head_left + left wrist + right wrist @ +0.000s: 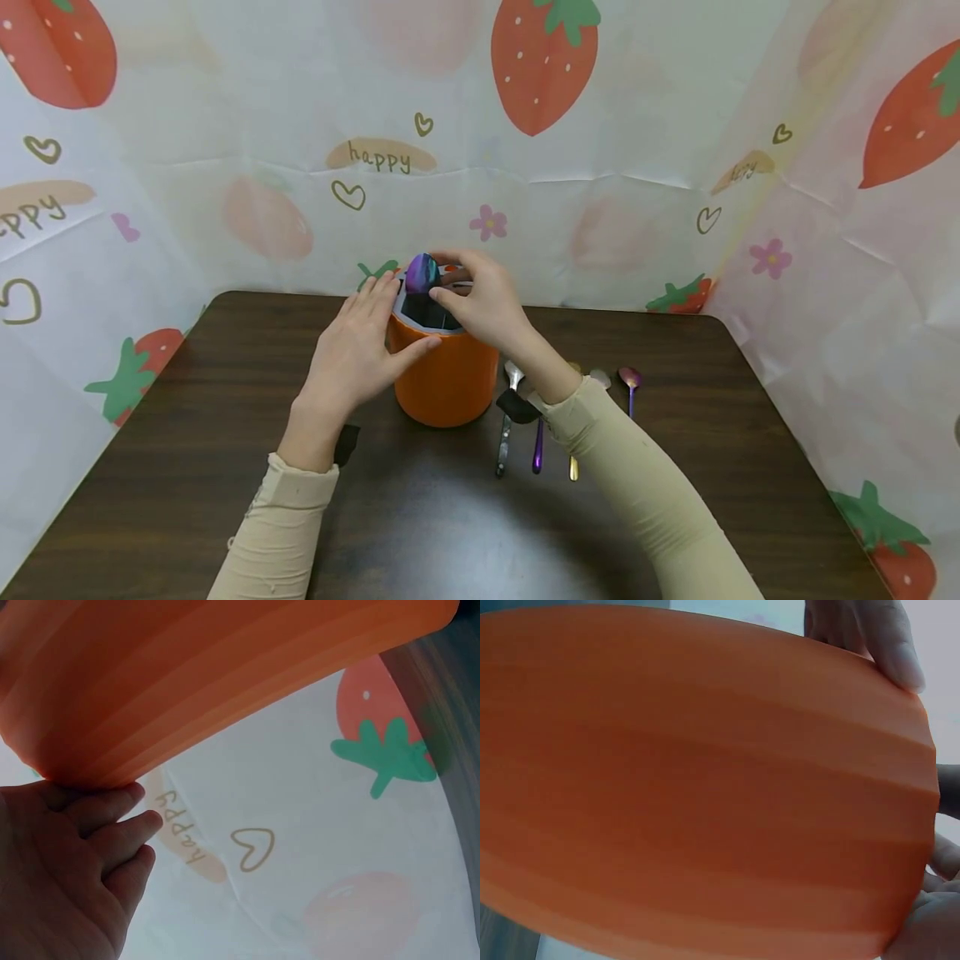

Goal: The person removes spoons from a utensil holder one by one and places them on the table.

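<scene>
An orange ribbed container with a grey-white rim and dark inner compartments stands upright near the table's back edge. My left hand rests against its left side with fingers extended, the thumb across the front. Over the opening, my right hand has its thumb and fingertips at a shiny purple-blue spoon and appears to pinch it. Only the spoon's rounded bowl shows; the rest is hidden. In the left wrist view, the left fingers touch the container wall. The container blocks most of the right wrist view.
On the dark wooden table, right of the container, lie several pieces of cutlery, among them a silver spoon and a purple spoon. The right forearm partly covers them. A strawberry-print cloth hangs behind the table.
</scene>
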{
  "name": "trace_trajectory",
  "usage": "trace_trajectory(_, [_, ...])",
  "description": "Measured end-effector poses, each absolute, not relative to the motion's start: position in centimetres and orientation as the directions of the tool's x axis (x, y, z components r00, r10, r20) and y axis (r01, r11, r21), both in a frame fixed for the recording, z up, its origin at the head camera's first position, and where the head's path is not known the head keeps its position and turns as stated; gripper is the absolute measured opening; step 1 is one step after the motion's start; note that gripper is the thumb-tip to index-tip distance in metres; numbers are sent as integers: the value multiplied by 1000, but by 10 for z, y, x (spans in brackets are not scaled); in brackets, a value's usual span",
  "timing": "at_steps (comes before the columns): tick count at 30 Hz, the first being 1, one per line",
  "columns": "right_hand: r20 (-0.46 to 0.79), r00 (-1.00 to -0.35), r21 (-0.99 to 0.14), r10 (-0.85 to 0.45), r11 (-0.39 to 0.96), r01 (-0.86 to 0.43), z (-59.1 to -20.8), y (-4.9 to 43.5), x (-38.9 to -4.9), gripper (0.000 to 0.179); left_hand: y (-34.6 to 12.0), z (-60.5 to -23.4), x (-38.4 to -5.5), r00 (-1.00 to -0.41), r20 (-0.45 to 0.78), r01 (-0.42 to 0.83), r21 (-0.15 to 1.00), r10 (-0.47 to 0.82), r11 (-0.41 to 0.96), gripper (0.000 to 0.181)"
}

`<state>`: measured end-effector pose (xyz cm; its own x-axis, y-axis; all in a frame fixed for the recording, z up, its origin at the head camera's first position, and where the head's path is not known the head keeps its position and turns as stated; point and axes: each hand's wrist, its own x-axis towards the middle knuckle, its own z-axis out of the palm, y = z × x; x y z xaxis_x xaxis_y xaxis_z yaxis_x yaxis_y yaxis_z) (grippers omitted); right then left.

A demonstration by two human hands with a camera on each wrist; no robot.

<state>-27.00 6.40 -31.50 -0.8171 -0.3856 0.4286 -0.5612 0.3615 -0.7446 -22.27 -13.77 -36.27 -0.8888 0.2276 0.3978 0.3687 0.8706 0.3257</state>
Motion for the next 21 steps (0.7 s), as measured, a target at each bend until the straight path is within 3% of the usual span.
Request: trace_trajectory(21, [508, -800, -719, -319, 355, -598, -319, 54, -269, 35, -138, -364, -223, -882, 409, 377, 316, 234, 871, 106])
